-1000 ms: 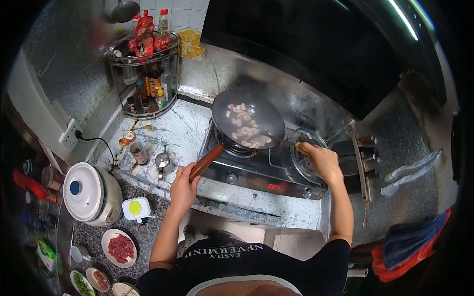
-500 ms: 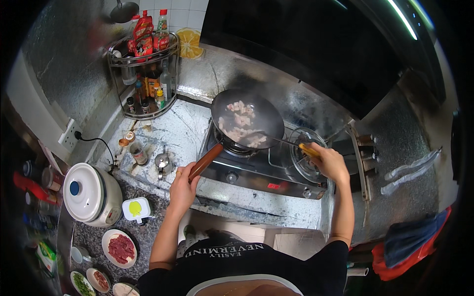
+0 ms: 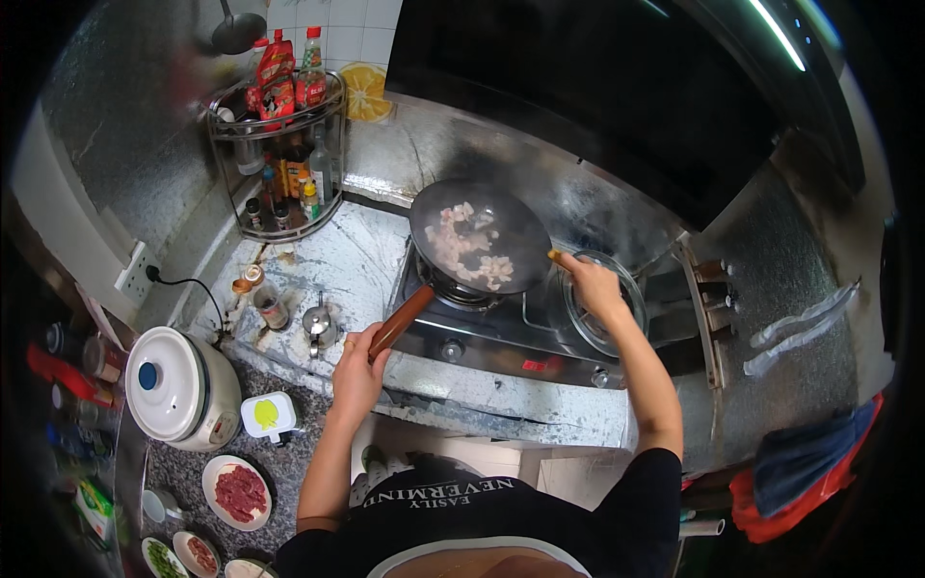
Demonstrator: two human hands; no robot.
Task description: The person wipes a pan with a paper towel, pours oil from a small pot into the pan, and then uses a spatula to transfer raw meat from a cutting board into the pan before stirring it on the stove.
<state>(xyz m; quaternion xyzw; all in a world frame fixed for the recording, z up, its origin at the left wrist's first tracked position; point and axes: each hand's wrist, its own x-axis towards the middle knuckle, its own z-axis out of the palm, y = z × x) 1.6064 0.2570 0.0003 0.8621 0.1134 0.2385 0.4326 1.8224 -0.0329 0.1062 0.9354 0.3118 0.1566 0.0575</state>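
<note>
Wok (image 3: 525, 222) dull metal; handle (image 3: 402, 321) smooth wood; lid (image 3: 580, 320) clear glass; towel (image 3: 805, 462) matt cloth.

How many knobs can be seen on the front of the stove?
2. In the picture, one knob is below the pan, right of its brown handle; the other knob is near the stove's right end, below the right hand.

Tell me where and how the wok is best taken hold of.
Probably by its brown handle, from the near left side, closing around it: it is long and slender and slants out of the wok toward the person. The left hand grips its near end, while the wok's wide, dark body sits over the stove.
</note>
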